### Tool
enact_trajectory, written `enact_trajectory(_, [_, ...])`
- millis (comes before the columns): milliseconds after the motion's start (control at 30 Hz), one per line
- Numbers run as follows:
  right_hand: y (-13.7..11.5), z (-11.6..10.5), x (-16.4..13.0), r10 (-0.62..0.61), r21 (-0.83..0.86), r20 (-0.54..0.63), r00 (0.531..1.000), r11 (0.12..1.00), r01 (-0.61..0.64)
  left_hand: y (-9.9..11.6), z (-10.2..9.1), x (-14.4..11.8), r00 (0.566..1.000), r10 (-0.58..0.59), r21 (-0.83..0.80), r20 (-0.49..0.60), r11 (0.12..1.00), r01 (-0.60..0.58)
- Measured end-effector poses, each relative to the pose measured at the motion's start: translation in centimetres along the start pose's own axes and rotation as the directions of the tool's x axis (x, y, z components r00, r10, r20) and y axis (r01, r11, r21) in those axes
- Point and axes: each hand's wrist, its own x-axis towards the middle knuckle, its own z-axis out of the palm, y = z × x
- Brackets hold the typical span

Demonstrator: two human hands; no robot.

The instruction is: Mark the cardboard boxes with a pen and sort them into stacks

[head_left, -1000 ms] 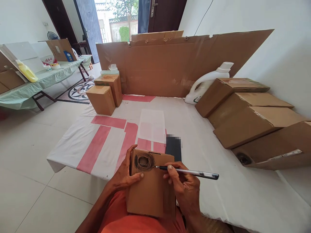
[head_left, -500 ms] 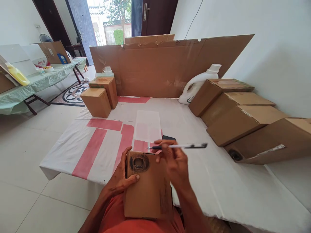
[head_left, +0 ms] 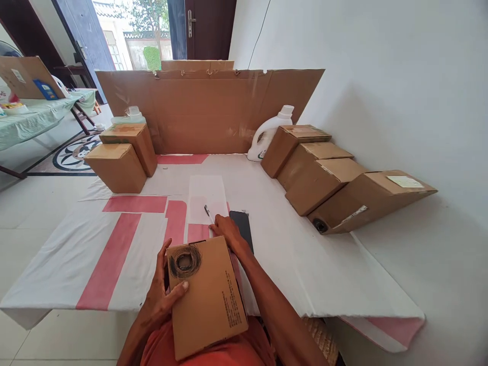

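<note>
My left hand grips the left side of a brown cardboard box, its thumb lying on the front face. The box rests tilted on my lap. Black scribbled rings surround a dark round mark near its top left corner, and small printed text runs down its right side. My right hand reaches past the box, low over the table, with its fingers closed on the near end of a black-and-white pen. The pen's dark end points away over a white sheet of paper. A black phone lies right beside that hand.
Two cardboard boxes stand at the table's left. Several more line the right, one bearing a similar black ring. A white jug stands before an upright cardboard panel. A white-and-pink cloth covers the table.
My right hand has moved forward and down from above the box, bringing the pen over the paper. The box has tilted in my left hand. The view has swung right.
</note>
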Motion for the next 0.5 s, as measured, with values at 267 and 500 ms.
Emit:
enact_trajectory(267, [3.4, -0.5, -5.1, 0.215, -0.021, -0.262, 0.941, 0.973, -0.228, -0.9, 0.6, -0.2, 0.999, 0.015, -0.055, -0.048, 0.998, -0.017])
enact_trajectory(500, [6.0, 0.3, -5.5, 0.393, 0.258, -0.234, 0.889, 0.907, -0.333, -1.8, 0.7, -0.4, 1.0, -0.009, -0.138, -0.029, 0.99, 0.005])
